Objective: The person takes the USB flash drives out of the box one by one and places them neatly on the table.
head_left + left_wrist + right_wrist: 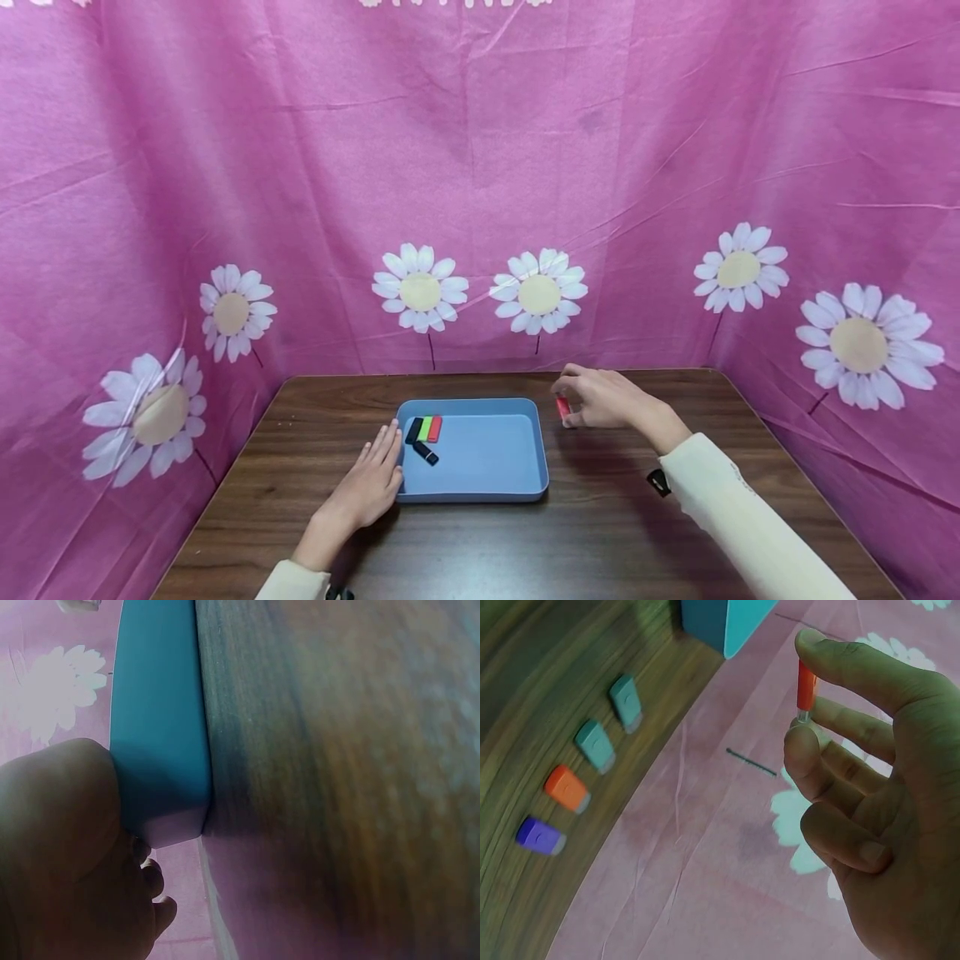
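Note:
My right hand (pixel 603 398) is over the table just right of the blue tray (pixel 480 497). It pinches a red USB flash drive (pixel 805 688) with a clear end between thumb and fingertips. My left hand (pixel 367 479) lies with straight fingers along the tray's left side, touching its wall. Inside the tray at the left, a black flash drive (pixel 414 430), a green one (pixel 425 428) and a red one (pixel 435 428) sit side by side. Another black flash drive (pixel 425 452) lies slanted just below them.
In the right wrist view, a row of flash drives lies on the wooden table (pixel 300 450): two teal, an orange one (pixel 567 788) and a purple one (pixel 540 835). My right hand hides them in the head view. A pink flowered curtain (pixel 480 167) surrounds the table's back and sides.

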A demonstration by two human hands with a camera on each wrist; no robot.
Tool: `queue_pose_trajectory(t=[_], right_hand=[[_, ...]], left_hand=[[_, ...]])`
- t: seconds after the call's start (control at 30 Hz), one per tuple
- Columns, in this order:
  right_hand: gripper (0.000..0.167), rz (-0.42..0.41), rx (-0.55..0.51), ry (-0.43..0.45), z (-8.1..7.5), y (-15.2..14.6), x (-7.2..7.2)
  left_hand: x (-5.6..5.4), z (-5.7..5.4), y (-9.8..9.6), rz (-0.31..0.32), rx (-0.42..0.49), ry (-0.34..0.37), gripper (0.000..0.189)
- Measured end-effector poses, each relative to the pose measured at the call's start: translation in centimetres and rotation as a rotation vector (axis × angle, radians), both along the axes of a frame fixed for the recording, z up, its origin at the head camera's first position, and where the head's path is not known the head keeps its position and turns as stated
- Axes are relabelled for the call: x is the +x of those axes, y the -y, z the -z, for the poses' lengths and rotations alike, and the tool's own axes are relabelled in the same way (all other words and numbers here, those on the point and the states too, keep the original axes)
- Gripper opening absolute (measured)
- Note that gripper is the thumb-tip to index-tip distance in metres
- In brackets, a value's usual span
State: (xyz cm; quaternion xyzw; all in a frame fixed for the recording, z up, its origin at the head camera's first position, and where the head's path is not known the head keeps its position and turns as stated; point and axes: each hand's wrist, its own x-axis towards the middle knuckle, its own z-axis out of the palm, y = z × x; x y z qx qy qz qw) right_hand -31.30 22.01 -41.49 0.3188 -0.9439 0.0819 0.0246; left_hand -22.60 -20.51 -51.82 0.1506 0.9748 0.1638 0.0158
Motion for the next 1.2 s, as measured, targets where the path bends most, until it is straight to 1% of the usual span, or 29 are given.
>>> queue_pose_trajectory(t=[0.27,0.5,0.67,0.9,1.2], right_hand=[[0.044,0.031,0.008,-0.003,-0.2,-1.9,0.1],[0.042,0.06,-0.003,-0.003,-0.1,-3.2,0.3],[0.045,0.067,0.004,-0.012,0.1,-4.0,0.5],[0.048,0.086,0.016,-0.029,0.2,-5.3,0.8],[0.047,0.115,0.007,-0.017,0.9,-7.0,0.6]], left_hand=[[0.0,0.0,0.1,0.002,-0.001,-0.003,0.061],[-0.1,0.2,0.2,0.016,0.039,-0.03,0.061],[0.0,0.0,0.2,0.008,0.007,-0.005,0.061],[0.0,-0.1,0.1,0.006,0.003,-0.008,0.061],[0.0,0.0,0.1,0.005,0.014,-0.005,0.061]])
